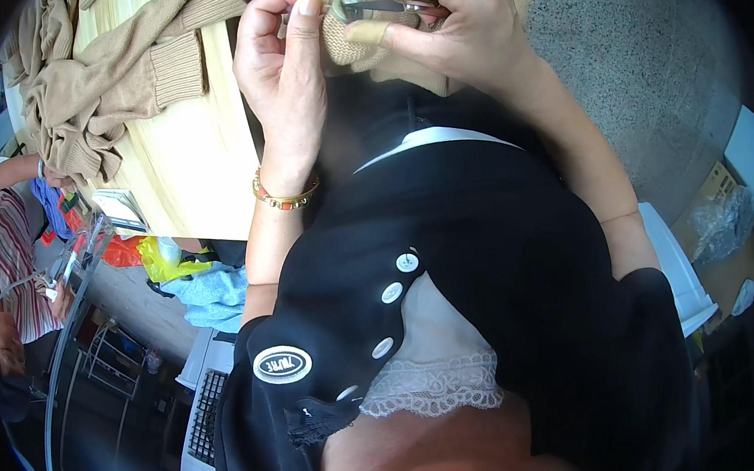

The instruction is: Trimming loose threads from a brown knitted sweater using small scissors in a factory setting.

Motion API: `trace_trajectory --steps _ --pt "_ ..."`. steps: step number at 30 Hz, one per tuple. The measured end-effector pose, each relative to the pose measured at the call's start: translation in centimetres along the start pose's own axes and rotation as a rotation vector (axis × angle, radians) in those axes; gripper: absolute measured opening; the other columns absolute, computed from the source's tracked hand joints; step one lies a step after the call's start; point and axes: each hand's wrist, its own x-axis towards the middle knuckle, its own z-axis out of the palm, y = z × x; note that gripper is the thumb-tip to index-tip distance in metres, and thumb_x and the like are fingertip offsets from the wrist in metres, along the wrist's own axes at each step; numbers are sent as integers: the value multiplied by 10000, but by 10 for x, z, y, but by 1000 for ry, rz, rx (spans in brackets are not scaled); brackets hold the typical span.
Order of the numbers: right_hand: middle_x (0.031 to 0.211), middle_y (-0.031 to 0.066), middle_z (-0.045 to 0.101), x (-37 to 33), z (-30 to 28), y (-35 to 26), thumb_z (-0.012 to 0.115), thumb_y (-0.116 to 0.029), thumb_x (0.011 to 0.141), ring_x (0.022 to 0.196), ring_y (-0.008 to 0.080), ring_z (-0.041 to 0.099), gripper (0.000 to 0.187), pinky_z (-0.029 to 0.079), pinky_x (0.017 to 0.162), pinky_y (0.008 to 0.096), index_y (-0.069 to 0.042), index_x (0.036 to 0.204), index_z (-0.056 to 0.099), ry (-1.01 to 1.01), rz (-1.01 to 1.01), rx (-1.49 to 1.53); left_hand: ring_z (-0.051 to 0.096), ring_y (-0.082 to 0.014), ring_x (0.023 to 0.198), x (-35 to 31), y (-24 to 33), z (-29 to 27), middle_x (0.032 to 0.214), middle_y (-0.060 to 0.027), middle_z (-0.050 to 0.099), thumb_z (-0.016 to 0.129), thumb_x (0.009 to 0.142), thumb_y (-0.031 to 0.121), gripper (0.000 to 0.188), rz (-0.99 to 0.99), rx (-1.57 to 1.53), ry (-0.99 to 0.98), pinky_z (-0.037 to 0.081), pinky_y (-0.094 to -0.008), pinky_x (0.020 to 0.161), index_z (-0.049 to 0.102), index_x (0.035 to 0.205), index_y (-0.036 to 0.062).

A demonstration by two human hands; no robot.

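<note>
My right hand is closed around a pair of dark thread snips, their tips pointing left. Tan tape wraps one of its fingertips. Close to those tips, my left hand is closed in a pinch between thumb and forefinger; what it grips is too small to make out. A beige knitted garment hangs behind and between the two hands, over my lap. On the pale wooden table to the left lie several beige knitted pieces with ribbed cuffs.
At the left, a co-worker in a striped top reaches to the table. Red and yellow plastic bags and a light blue cloth are below the table edge. A keyboard is lower left. A white bin and cardboard are at the right.
</note>
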Motion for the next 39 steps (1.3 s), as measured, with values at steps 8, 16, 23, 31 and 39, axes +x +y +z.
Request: trace_trajectory --steps 8,16,23,31,39 --pt "856 135 725 -9 8 17 711 -36 774 742 218 712 256 552 680 299 -39 1029 730 -42 94 -41 583 -48 884 -3 2 -1 975 -28 642 601 1003 87 138 -1 23 4 479 -183 797 593 1096 -16" --pt "890 130 738 -12 15 33 691 -20 798 790 195 721 250 564 721 299 -30 1044 735 39 -25 -20 579 -39 848 -1 4 -12 970 -14 650 522 1055 217 259 -99 91 -22 467 -180 731 640 1166 16" --pt "911 128 739 -10 10 17 668 7 817 821 179 713 249 558 753 280 2 1060 723 -29 189 54 534 -27 776 0 8 -13 932 14 610 659 968 108 177 -68 255 -106 429 -163 678 715 1106 13" --pt "968 120 739 -17 16 45 659 8 864 887 148 694 232 543 808 262 34 1090 705 48 42 129 541 -26 752 1 12 -11 883 -9 617 728 909 81 132 -50 365 -122 434 -172 650 739 1021 12" --pt "1021 113 732 -12 9 29 665 4 882 930 144 677 258 537 830 260 44 1136 687 26 21 161 634 -212 805 14 -9 -4 938 -109 659 674 921 44 64 532 611 -142 514 -298 696 625 949 13"
